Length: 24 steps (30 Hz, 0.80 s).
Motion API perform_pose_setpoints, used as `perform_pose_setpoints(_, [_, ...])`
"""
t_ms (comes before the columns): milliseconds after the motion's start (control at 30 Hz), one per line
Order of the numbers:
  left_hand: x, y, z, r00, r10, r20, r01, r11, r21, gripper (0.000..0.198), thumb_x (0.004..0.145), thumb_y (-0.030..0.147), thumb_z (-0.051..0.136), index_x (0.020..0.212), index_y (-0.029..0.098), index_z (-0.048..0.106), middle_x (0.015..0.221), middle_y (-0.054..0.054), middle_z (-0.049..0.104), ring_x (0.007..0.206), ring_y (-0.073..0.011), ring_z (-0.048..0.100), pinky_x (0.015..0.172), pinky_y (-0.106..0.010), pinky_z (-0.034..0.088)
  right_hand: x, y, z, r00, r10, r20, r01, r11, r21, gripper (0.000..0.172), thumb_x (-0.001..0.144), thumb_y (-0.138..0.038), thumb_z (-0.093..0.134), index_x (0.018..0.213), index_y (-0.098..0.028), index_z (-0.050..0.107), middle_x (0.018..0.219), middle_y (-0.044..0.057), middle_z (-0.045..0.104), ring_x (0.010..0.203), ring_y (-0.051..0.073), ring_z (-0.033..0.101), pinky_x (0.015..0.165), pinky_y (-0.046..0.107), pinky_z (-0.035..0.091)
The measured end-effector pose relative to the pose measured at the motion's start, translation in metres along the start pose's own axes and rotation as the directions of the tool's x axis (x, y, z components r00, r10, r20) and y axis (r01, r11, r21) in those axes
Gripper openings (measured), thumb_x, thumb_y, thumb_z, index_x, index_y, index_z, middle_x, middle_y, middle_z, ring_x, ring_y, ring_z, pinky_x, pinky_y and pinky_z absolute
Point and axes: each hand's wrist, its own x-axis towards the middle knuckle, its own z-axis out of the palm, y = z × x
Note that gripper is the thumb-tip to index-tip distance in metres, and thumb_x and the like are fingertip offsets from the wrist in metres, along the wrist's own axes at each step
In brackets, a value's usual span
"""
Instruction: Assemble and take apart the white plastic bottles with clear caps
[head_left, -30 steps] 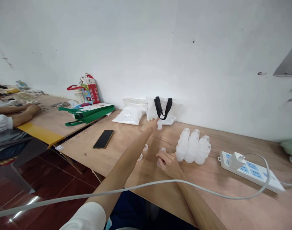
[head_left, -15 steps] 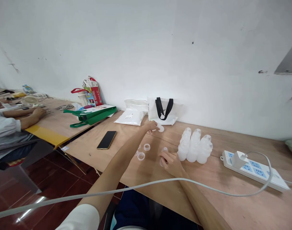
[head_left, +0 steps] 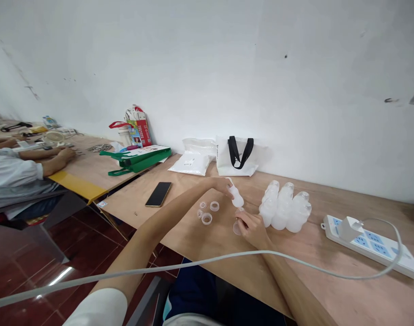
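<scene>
Watching through the head camera from my remote seat, I see the left hand (head_left: 220,184) closed around the narrow end of a small white plastic bottle (head_left: 237,198), which tilts down and to the right at the centre of the frame. Just below it, the right hand (head_left: 250,228) is curled shut on a clear plastic cup (head_left: 237,228), and the bottle's lower end sits very near the cup's top, though I can't tell whether they touch. Three clear plastic rings (head_left: 207,213) lie on the plywood table (head_left: 193,240) just left of the hands. To the right stands a tight cluster of translucent plastic bottles (head_left: 284,208), nearly touching the right hand.

Further right, I see a white power strip (head_left: 366,244) with a white plug (head_left: 346,228), and a white cable (head_left: 207,261) runs across the bottom of the frame. Toward the wall are a white tote bag (head_left: 237,156) with black handles and a white plastic packet (head_left: 193,163). A black smartphone (head_left: 158,194) lies left of the hands. At the upper left, a co-worker's hand (head_left: 66,156) rests on a separate table (head_left: 88,167) beyond a green bag (head_left: 135,160).
</scene>
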Motion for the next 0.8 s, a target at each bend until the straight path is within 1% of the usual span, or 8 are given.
perform_pose_setpoints(100, [0.002, 0.01, 0.007, 0.996, 0.094, -0.007, -0.093, 0.992, 0.087, 0.039, 0.068, 0.055, 0.078, 0.073, 0.018, 0.069, 0.093, -0.004, 0.068, 0.084, -0.0199, 0.063, 0.08, -0.028, 0.047, 0.0, 0.0, -0.002, 1.0, 0.014, 0.025, -0.013, 1.0, -0.006, 0.025, 0.091, -0.005, 0.045, 0.086, -0.021, 0.064, 0.07, -0.001, 0.07, 0.054, 0.012, 0.059, 0.055, 0.028, 0.038])
perform_pose_setpoints(233, [-0.004, 0.02, 0.012, 0.987, 0.155, -0.041, -0.146, 0.976, 0.164, 0.037, 0.07, 0.053, 0.077, 0.07, 0.018, 0.067, 0.096, -0.005, 0.065, 0.081, -0.0197, 0.062, 0.076, -0.028, 0.046, -0.001, 0.001, -0.004, 0.996, 0.05, 0.072, -0.048, 0.999, -0.022, 0.026, 0.091, -0.006, 0.045, 0.084, -0.022, 0.064, 0.068, -0.001, 0.068, 0.054, 0.013, 0.06, 0.055, 0.029, 0.038])
perform_pose_setpoints(433, [-0.016, 0.027, 0.013, 0.972, 0.236, -0.012, -0.23, 0.955, 0.185, 0.029, 0.07, 0.045, 0.08, 0.084, 0.021, 0.075, 0.103, -0.004, 0.063, 0.082, -0.0194, 0.063, 0.072, -0.028, 0.047, -0.001, 0.0, -0.004, 0.996, 0.065, 0.062, -0.064, 0.998, -0.025, 0.028, 0.093, -0.008, 0.044, 0.084, -0.022, 0.066, 0.065, -0.001, 0.067, 0.054, 0.014, 0.06, 0.055, 0.029, 0.037])
perform_pose_setpoints(500, [-0.018, 0.025, 0.011, 0.973, 0.229, -0.012, -0.221, 0.951, 0.214, 0.028, 0.07, 0.043, 0.08, 0.087, 0.021, 0.076, 0.106, -0.004, 0.062, 0.083, -0.0195, 0.064, 0.074, -0.028, 0.047, -0.001, 0.0, -0.004, 0.997, 0.056, 0.052, -0.055, 0.998, -0.027, 0.028, 0.093, -0.007, 0.044, 0.085, -0.022, 0.067, 0.065, -0.001, 0.067, 0.054, 0.014, 0.06, 0.054, 0.029, 0.037])
perform_pose_setpoints(567, [-0.021, 0.023, 0.009, 0.981, 0.192, -0.022, -0.18, 0.952, 0.247, 0.029, 0.071, 0.042, 0.08, 0.09, 0.02, 0.077, 0.11, -0.005, 0.062, 0.086, -0.0205, 0.065, 0.077, -0.028, 0.048, 0.0, -0.001, -0.005, 0.998, 0.048, 0.041, -0.047, 0.999, -0.024, 0.028, 0.091, -0.006, 0.045, 0.086, -0.022, 0.066, 0.067, -0.001, 0.068, 0.055, 0.014, 0.06, 0.054, 0.029, 0.037])
perform_pose_setpoints(667, [-0.03, 0.022, 0.007, 0.991, 0.127, -0.033, -0.115, 0.964, 0.238, 0.037, 0.07, 0.043, 0.082, 0.1, 0.021, 0.076, 0.114, -0.005, 0.062, 0.09, -0.0215, 0.066, 0.079, -0.027, 0.048, 0.001, -0.002, -0.006, 0.999, 0.044, 0.018, -0.043, 0.999, -0.023, 0.028, 0.09, -0.004, 0.045, 0.088, -0.021, 0.066, 0.071, 0.0, 0.069, 0.058, 0.014, 0.062, 0.055, 0.029, 0.038])
perform_pose_setpoints(733, [-0.039, 0.026, 0.007, 0.992, 0.123, -0.023, -0.116, 0.971, 0.208, 0.04, 0.067, 0.041, 0.084, 0.102, 0.023, 0.076, 0.113, -0.004, 0.064, 0.089, -0.021, 0.066, 0.077, -0.026, 0.048, 0.003, -0.004, -0.008, 0.999, 0.046, -0.013, -0.046, 0.999, -0.025, 0.028, 0.091, -0.005, 0.044, 0.089, -0.021, 0.067, 0.071, 0.0, 0.068, 0.06, 0.015, 0.06, 0.057, 0.03, 0.039])
perform_pose_setpoints(800, [-0.048, 0.035, 0.009, 0.988, 0.153, 0.016, -0.153, 0.969, 0.195, 0.034, 0.066, 0.039, 0.085, 0.095, 0.024, 0.077, 0.108, -0.002, 0.067, 0.086, -0.0201, 0.066, 0.074, -0.026, 0.048, 0.005, -0.007, -0.011, 0.998, 0.057, -0.022, -0.058, 0.998, -0.023, 0.024, 0.092, -0.01, 0.047, 0.092, -0.021, 0.068, 0.075, 0.003, 0.067, 0.066, 0.018, 0.06, 0.061, 0.031, 0.043])
